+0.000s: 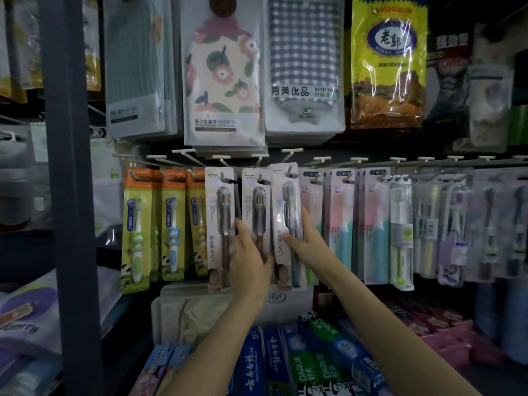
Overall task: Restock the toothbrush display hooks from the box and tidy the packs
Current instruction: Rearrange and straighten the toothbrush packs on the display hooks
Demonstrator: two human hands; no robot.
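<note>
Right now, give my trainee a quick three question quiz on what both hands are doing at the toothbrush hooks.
1. True or false: the left hand is on the middle LMK pack.
2. Which pack does the right hand grip? A) green panda pack B) rightmost LMK pack C) yellow bag
3. Fill in: below the hooks lie boxes of ____.

Key: 1 true. 2 B; its thumb presses the front and its fingers reach behind. 3 toothpaste, some marked DARLIE.
</note>
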